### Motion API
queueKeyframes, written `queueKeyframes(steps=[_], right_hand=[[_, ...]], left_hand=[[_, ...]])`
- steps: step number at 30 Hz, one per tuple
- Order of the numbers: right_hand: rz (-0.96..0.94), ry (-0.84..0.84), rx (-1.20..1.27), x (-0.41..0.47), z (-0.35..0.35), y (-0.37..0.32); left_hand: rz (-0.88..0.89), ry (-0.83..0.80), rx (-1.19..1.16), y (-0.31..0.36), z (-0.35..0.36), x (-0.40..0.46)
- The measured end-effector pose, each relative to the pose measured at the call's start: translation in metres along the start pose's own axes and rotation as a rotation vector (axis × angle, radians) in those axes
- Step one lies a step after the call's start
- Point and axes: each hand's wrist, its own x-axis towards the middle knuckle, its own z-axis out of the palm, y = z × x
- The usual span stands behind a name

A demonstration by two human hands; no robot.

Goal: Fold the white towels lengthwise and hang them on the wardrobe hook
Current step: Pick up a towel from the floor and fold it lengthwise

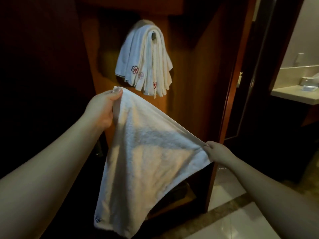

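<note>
Wardrobe point(181, 109) close behind stretched towel point(148, 161)

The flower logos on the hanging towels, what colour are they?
Red and dark blue, on the white hanging towels; logo shows best in the head view.

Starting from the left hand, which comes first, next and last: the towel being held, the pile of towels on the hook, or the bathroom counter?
1. Held towel: pinched at its top corner by the left hand.
2. Hanging towels: above the hand, draped over the wardrobe hook.
3. Bathroom counter: far right, through the doorway.
</note>
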Motion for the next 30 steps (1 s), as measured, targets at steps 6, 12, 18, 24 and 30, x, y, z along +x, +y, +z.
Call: queueKeyframes(steps=[6, 12, 18, 24, 30], right_hand=[[-0.043, -0.047, 0.091, -0.014, -0.007, -0.023], [-0.206, -0.215, 0.363, -0.05, -0.033, -0.088], [-0.29, -0.447, 0.799, -0.077, -0.049, -0.137], [-0.551, -0.335, 0.591, -0.085, -0.068, -0.16], [-0.522, -0.053, 0.596, -0.09, -0.076, -0.168]], left_hand=[[-0.064, 0.184, 0.055, -0.013, -0.037, 0.006], [-0.162, 0.186, 0.036, -0.045, -0.034, -0.013], [-0.191, 0.044, -0.012, -0.062, 0.0, -0.043], [-0.144, -0.268, 0.056, -0.063, 0.031, -0.067], [-0.069, -0.385, 0.054, -0.053, 0.052, -0.083]])
